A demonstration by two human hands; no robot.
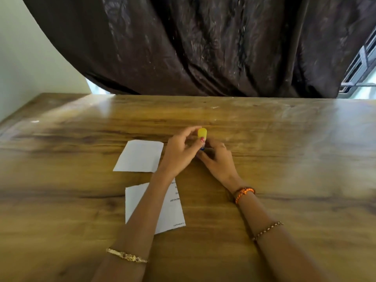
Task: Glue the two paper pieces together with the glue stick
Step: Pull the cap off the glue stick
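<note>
Both hands meet on a glue stick (202,133) with a yellow cap, held upright above the wooden table (284,159). My left hand (181,151) pinches the yellow cap with thumb and fingers. My right hand (217,159) grips the blue body below, mostly hiding it. A blank white paper piece (139,156) lies flat to the left of the hands. A second white paper piece (173,208) with small printed text lies nearer me, partly covered by my left forearm.
A dark brown curtain (203,47) hangs behind the table's far edge. A pale wall (30,68) stands at the left, and a window grille (362,64) shows at the far right. Bracelets sit on both wrists.
</note>
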